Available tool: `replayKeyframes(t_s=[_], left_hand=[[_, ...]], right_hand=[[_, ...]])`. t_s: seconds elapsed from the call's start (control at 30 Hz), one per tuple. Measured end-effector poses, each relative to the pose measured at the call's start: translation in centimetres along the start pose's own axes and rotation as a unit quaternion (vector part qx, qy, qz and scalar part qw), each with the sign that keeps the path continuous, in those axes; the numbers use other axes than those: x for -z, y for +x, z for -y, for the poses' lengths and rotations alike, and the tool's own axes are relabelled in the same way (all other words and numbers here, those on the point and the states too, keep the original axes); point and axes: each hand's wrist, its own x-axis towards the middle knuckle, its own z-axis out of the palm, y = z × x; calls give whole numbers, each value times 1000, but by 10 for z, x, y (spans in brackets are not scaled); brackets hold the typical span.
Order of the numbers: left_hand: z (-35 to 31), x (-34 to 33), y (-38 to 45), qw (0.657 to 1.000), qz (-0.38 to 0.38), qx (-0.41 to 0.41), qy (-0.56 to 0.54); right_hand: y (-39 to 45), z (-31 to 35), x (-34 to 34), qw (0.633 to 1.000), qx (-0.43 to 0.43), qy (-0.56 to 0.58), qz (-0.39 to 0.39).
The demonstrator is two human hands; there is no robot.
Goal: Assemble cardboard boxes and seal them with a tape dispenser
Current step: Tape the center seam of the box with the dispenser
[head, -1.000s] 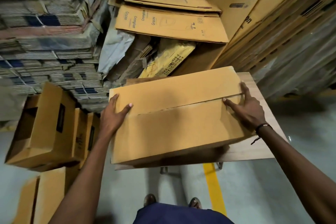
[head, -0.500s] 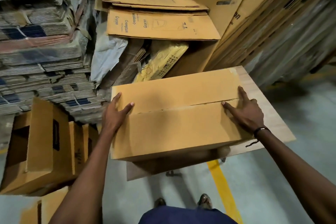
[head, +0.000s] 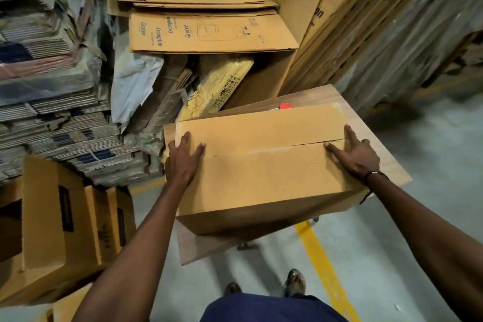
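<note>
Resting on a small wooden worktop (head: 366,102), the cardboard box (head: 261,165) lies with its two top flaps folded shut, their seam running left to right, untaped. The left hand (head: 183,159) presses flat on the box's left end, fingers straight, thumb spread across the seam; its grip holds nothing. The right hand (head: 352,154) lies the same way on the right end, fingers straight. A small red object (head: 285,106), too hidden to identify, peeks over the box's far edge. Assembled boxes (head: 65,230) stand near left; flattened cartons (head: 209,31) lie farther off.
</note>
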Motion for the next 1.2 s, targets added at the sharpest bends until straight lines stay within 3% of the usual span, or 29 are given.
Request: replayKeyframes(t_s=[0.33,0.5,0.7,0.97,1.2], left_hand=[[5,-14,-9,993,-16,-21,115],[-37,-47,-32,986,8,-87,139],[-102,-95,-54,973,53,-164,152],[-172,-146,-53,952,98,-244,155],[-239,-178,-29,951,93,-283,88]], right_hand=[[46,31,-10,996,83,-34,7],[64,26,-19,990,137,-18,0],[74,25,-30,957,280,-81,-2],[84,22,-30,951,293,-90,36],[94,16,-17,959,274,71,-10]])
